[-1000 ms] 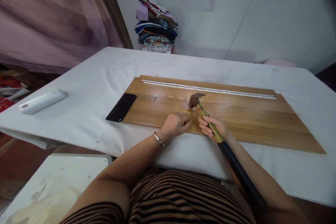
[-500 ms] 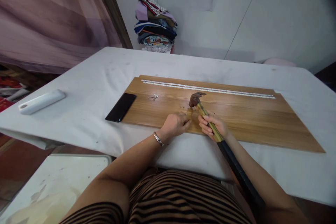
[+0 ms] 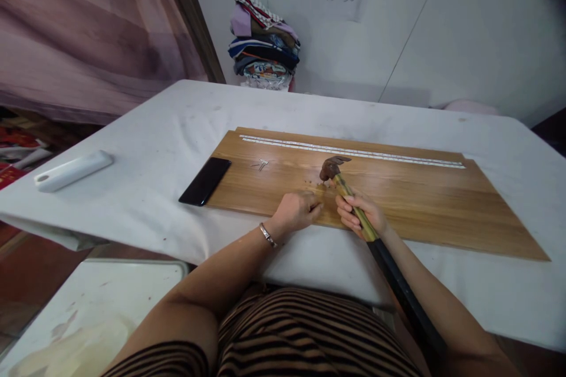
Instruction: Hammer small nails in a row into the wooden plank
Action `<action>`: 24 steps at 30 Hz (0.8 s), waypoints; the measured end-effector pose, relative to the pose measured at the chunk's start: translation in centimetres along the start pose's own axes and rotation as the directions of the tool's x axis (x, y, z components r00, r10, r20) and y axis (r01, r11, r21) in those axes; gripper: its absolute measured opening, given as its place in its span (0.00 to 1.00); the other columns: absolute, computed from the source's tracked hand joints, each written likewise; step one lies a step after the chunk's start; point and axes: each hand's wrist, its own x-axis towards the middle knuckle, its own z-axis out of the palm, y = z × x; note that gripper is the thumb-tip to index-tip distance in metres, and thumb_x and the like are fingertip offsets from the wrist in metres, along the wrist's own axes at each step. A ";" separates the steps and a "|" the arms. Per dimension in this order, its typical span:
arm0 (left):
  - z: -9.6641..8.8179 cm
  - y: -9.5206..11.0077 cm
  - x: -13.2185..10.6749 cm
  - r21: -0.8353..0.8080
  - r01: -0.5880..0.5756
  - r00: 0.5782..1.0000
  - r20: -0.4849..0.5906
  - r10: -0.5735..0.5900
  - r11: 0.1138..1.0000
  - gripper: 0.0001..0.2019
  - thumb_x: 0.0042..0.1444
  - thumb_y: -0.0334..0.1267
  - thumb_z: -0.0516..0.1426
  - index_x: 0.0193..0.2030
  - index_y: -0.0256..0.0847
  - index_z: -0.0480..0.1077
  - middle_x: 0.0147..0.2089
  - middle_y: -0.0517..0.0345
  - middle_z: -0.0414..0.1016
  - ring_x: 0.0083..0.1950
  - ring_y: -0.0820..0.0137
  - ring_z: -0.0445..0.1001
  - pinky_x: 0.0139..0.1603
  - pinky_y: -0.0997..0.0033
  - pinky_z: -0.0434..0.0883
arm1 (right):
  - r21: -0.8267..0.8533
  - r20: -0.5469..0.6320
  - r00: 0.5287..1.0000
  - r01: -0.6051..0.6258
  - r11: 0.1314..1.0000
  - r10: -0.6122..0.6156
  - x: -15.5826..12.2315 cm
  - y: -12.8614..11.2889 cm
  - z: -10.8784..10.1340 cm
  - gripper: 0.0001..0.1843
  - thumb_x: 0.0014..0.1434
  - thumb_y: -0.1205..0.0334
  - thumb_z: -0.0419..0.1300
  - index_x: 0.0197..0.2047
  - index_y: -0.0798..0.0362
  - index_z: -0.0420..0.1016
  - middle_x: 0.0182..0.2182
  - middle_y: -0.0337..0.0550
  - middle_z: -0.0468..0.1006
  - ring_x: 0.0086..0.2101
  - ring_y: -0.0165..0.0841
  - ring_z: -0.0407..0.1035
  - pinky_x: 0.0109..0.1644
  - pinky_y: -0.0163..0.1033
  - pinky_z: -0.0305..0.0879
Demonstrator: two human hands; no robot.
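Observation:
My right hand (image 3: 360, 213) is wrapped round the handle of a claw hammer (image 3: 363, 221), on its yellowish wooden part above the long black grip. The rusty hammer head is low over a brown wooden board (image 3: 424, 206), with a thin nail-like tip (image 3: 325, 182) showing just beneath it. Left of the hammer, my left hand (image 3: 296, 210) rests on the board's near edge, fingers curled and closed. Anything inside those fingers is hidden. Small crumbs (image 3: 308, 182) lie around the spot under the head. Several loose nails (image 3: 260, 164) lie further left on the board.
A black phone (image 3: 205, 181) lies on the board's left end. Two white measuring strips (image 3: 354, 151) run along its far side. On the white-covered table (image 3: 145, 129) is a white oblong object (image 3: 74, 170). Folded clothes (image 3: 264, 41) are stacked beyond, and a white stool-like surface (image 3: 128, 274) stands at lower left.
The hammer head has shifted very slightly, and a thin tip now shows under it. Both hands keep nearly the same place, and the whole view has moved a little.

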 end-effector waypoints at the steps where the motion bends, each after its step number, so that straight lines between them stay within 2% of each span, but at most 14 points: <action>1: 0.1 -0.1 0.0 -0.003 -0.004 1.000 -0.007 0.004 1.000 0.15 0.61 0.40 0.52 0.25 0.39 0.70 0.27 0.57 0.75 0.30 0.72 0.70 0.29 0.74 0.59 | 0.006 0.000 1.000 0.004 1.000 -0.004 0.0 0.0 0.0 0.24 0.57 0.64 0.58 0.57 0.46 0.64 0.22 0.28 0.61 0.14 0.20 0.44 0.13 0.24 0.47; 13: 0.0 0.1 0.0 0.021 0.001 1.000 -0.017 -0.001 1.000 0.14 0.61 0.40 0.53 0.26 0.39 0.71 0.27 0.57 0.74 0.31 0.73 0.70 0.30 0.74 0.60 | -0.003 0.050 0.998 -0.029 1.000 0.030 0.2 0.2 -0.3 0.23 0.59 0.65 0.57 0.58 0.46 0.63 0.22 0.28 0.61 0.13 0.20 0.46 0.12 0.23 0.48; 24: 0.1 -0.1 0.0 0.020 -0.022 1.000 -0.005 0.022 1.000 0.15 0.61 0.40 0.52 0.26 0.39 0.71 0.28 0.57 0.75 0.30 0.73 0.70 0.29 0.73 0.58 | 0.035 0.027 0.999 0.020 0.999 -0.021 0.0 0.1 -0.4 0.22 0.58 0.66 0.58 0.56 0.47 0.65 0.23 0.28 0.62 0.14 0.20 0.45 0.13 0.24 0.48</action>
